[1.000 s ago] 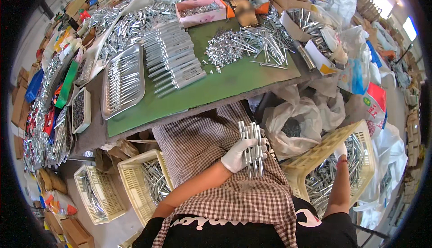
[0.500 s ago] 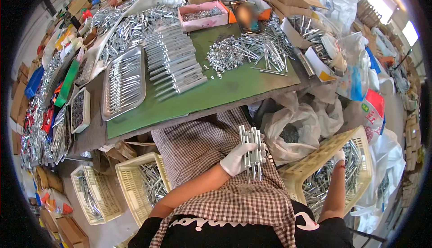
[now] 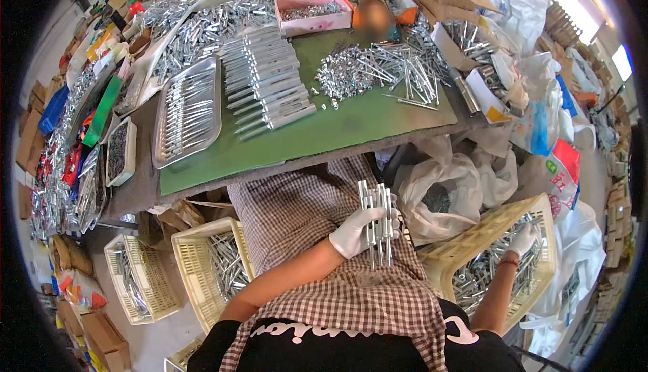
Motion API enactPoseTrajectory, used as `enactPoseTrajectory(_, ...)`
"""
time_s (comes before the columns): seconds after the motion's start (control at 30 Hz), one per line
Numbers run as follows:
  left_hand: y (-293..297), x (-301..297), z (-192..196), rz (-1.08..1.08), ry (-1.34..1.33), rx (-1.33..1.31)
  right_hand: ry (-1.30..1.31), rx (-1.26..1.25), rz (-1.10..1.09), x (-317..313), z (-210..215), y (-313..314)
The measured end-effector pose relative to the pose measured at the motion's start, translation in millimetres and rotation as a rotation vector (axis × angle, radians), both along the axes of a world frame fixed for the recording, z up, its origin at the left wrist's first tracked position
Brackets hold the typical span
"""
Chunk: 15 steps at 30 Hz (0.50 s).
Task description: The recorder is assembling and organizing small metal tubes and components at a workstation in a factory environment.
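Observation:
My left hand (image 3: pixel 356 231), in a white glove, grips a bundle of flat silver metal bars (image 3: pixel 378 218) held upright over my checkered apron. My right hand (image 3: pixel 523 240), also gloved, reaches down into a cream plastic basket (image 3: pixel 472 247) at my right side and rests among the loose metal parts (image 3: pixel 487 272) in it. Whether its fingers have closed on a part is hidden among the pieces.
A green-topped table (image 3: pixel 324 136) ahead carries a metal tray of bars (image 3: pixel 187 110), stacked rows of bars (image 3: pixel 266 78), a heap of loose rods (image 3: pixel 378 68) and a pink box (image 3: pixel 314 14). Two cream baskets (image 3: pixel 202 271) stand at my left. White bags (image 3: pixel 445 190) lie beside the right basket.
The bundle in my left hand stays nearly still over my lap. My right hand has shifted a little inside the basket.

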<state>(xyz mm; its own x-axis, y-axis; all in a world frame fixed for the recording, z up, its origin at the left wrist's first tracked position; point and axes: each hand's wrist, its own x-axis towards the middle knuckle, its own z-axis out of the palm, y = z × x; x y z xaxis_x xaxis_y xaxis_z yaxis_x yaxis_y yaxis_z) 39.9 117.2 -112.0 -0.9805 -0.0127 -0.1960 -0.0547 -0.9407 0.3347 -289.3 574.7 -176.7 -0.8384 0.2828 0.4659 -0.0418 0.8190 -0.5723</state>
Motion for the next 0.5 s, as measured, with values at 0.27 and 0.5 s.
enactPoseTrajectory(0.27, 1, -3, -3, 0.032, -0.016, -0.016, 0.130, 0.017, 0.796, 103, 183, -204)
enactPoseTrajectory(0.5, 2, 4, -8, 0.083, 0.010, -0.039, -0.798, -0.283, 1.261, 218, 174, -334)
